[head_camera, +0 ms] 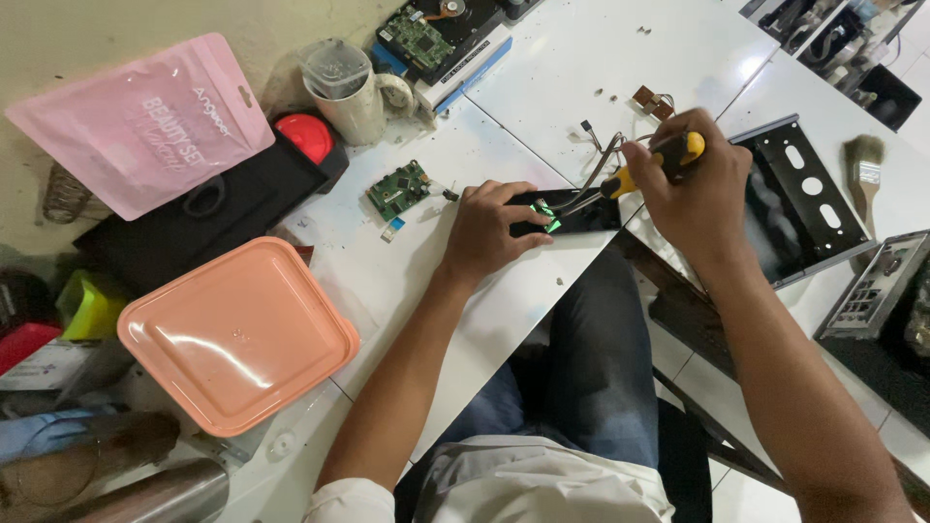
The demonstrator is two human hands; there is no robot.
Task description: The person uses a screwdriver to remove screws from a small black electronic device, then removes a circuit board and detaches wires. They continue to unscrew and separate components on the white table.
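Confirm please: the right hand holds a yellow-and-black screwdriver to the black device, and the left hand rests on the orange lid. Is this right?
Not quite. In the head view the left hand rests on the black device, not on the orange lid, which lies apart to the left. The right hand does hold the yellow-and-black screwdriver.

White worktable made of panels with dark seams, surface glossy, small reflections. Pale beige wall along table's far edge, plaster rough and stained. Light even, soft shadows. Tiled floor pale, visible lower right below table edge. Dark metal frame runs under table. More shelving or racks dim at top right corner.
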